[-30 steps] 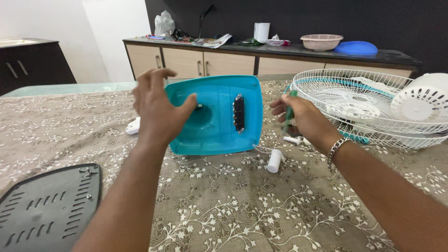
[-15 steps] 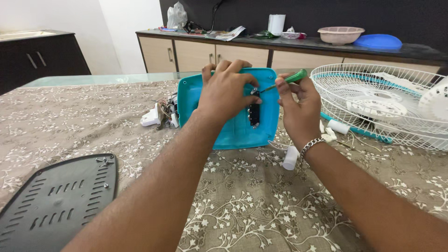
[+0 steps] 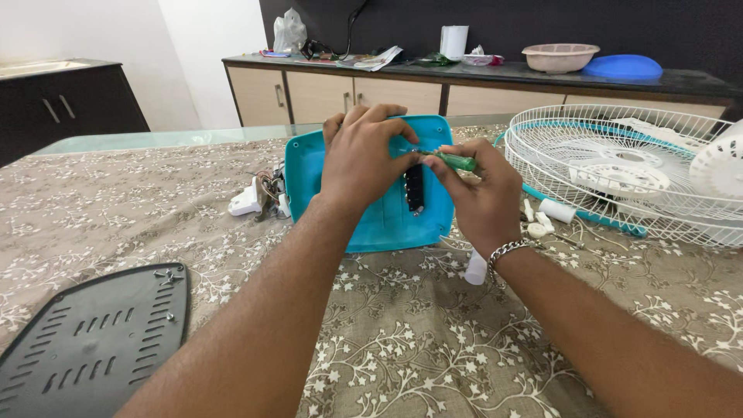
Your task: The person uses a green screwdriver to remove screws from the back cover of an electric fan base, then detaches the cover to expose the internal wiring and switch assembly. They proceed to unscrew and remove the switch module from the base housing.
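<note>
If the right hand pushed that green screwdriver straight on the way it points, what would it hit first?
Most likely the top of the black strip on the turquoise cover, right beside the left hand's fingers. The right hand aims the screwdriver leftward there; exact depth is unclear.

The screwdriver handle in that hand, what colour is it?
Green. The screwdriver handle shows best in the head view, pinched in the right hand.

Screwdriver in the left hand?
No, the right hand grips the green screwdriver; the left hand rests on the teal base.
</note>
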